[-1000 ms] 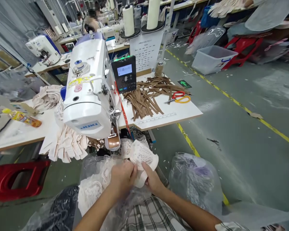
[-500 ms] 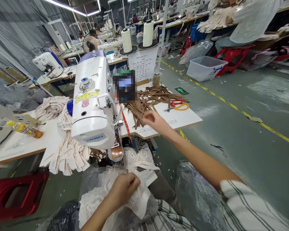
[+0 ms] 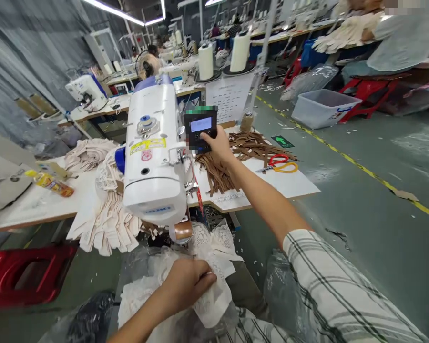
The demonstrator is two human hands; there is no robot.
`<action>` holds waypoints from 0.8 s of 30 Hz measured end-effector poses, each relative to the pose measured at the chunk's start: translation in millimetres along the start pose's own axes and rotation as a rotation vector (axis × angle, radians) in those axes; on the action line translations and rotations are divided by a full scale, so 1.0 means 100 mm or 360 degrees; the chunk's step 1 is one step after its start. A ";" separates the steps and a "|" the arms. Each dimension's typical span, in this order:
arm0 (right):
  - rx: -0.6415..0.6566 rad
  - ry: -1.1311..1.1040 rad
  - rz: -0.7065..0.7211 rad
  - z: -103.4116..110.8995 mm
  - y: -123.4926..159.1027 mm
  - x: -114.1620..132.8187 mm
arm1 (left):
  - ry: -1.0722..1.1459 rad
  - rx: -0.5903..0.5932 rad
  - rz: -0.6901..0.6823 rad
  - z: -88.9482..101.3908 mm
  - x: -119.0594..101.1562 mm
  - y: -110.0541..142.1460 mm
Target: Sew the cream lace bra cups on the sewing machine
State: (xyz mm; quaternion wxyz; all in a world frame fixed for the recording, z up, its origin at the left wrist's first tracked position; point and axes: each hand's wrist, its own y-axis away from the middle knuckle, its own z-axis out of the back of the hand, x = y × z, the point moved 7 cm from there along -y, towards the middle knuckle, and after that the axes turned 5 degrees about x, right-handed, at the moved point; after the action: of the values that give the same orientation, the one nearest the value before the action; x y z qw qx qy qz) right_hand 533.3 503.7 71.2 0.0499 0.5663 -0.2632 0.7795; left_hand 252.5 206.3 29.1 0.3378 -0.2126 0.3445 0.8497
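My left hand point(image 3: 191, 281) is closed on a white lace bra point(image 3: 214, 297), which lies with other white lace pieces on my lap and on clear plastic. Under the sewing machine's front end, lace cups point(image 3: 223, 238) of the white work show. My right hand point(image 3: 219, 145) is at the right edge of the black control panel point(image 3: 201, 125), its thumb over the buttons and its other fingers partly hidden behind the edge. The panel's screen is lit. Left of it stands the white sewing machine point(image 3: 153, 166). Brown fabric strips point(image 3: 218, 174) lie below my right hand.
Red-and-orange scissors point(image 3: 284, 164) lie on the table's right side. Cream fabric pieces point(image 3: 109, 224) hang over the table edge at left, near a drink bottle point(image 3: 52, 183). A red stool point(image 3: 32, 276) stands lower left, and a clear bin point(image 3: 323, 107) on the floor at right.
My right hand has moved up from the brown strips to the control panel. My left hand stays on the white lace bra. The view has shifted slightly left.
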 end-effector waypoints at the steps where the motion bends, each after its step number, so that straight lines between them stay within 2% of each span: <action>1: -0.0055 0.0036 0.0032 0.03 0.08 0.06 | -0.0051 0.0003 -0.0067 0.03 -0.05 0.02; 2: -0.0115 0.0062 0.0081 0.06 0.22 0.14 | -0.0102 0.0006 -0.0132 0.07 -0.10 0.04; 4: -0.0236 0.0094 0.0295 0.15 0.70 0.43 | -0.0171 0.0017 -0.0227 0.16 -0.18 0.10; 5: -0.0132 0.0024 0.0380 0.16 1.02 0.59 | -0.0185 0.0016 -0.0258 0.21 -0.21 0.14; 6: 0.0094 -0.0093 0.0441 0.13 1.36 0.74 | -0.0192 0.0011 -0.0279 0.26 -0.23 0.17; 7: 0.0499 -0.0210 0.0504 0.04 1.73 0.89 | -0.0205 0.0004 -0.0292 0.29 -0.24 0.21; 9: 0.1651 -0.0274 0.0530 -0.23 2.62 1.11 | -0.0270 -0.0019 -0.0284 0.35 -0.26 0.25; 10: 0.1929 -0.0253 0.0482 -0.26 2.94 1.15 | -0.0318 -0.0031 -0.0264 0.36 -0.26 0.26; 12: 0.2215 -0.0164 0.0363 -0.31 3.28 1.13 | -0.0380 -0.0056 -0.0220 0.39 -0.23 0.26; 14: 0.2269 -0.0021 0.0317 -0.36 3.33 1.05 | -0.0347 -0.0060 -0.0200 0.42 -0.16 0.25; 16: 0.2281 0.0084 0.0398 -0.40 3.27 0.98 | -0.0244 -0.0045 -0.0147 0.48 -0.06 0.25; 19: 0.2147 0.0059 0.0514 -0.39 3.11 0.97 | 0.0020 -0.0013 0.0056 0.63 0.20 0.25; 21: 0.1987 0.0046 0.0430 -0.38 3.00 0.94 | 0.0210 -0.0051 0.0217 0.74 0.38 0.25; 24: 0.1787 0.0164 0.0133 -0.42 2.83 0.80 | 0.0348 -0.0225 0.0399 0.91 0.63 0.20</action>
State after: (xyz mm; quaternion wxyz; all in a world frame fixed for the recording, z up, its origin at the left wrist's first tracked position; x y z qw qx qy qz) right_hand 362.3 263.2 34.8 -0.2773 0.4561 0.1725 0.8279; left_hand 183.3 289.0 62.2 0.1740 -0.2824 0.3424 0.8791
